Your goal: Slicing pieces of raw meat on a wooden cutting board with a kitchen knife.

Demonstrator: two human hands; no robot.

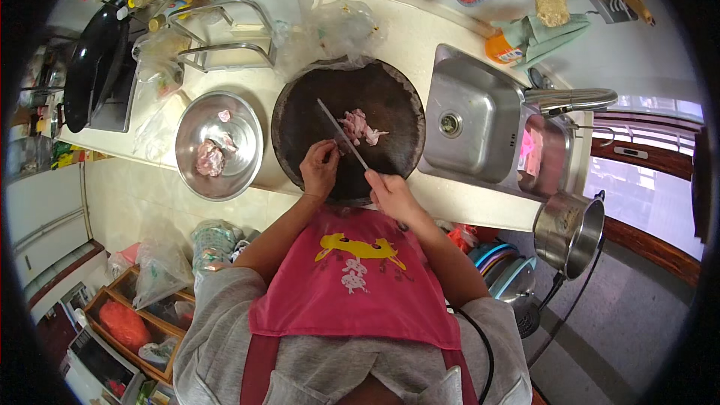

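Observation:
My right hand grips a kitchen knife. Its blade stands nearly on edge over a round, dark chopping block, slanting towards the far left. Just beyond the blade, a small heap of cut raw pink meat lies on the block. My left hand is on the near side of the blade, low over the block with its fingers bent together; whether a piece of meat is under the fingertips is hidden. Left of the block, a steel bowl holds a larger lump of raw meat and a few small pieces.
A steel sink with a faucet is on the right, and a steel pot stands at the counter's right end. Clear plastic bags touch the block's far edge. A metal rack and black wok are at the far left.

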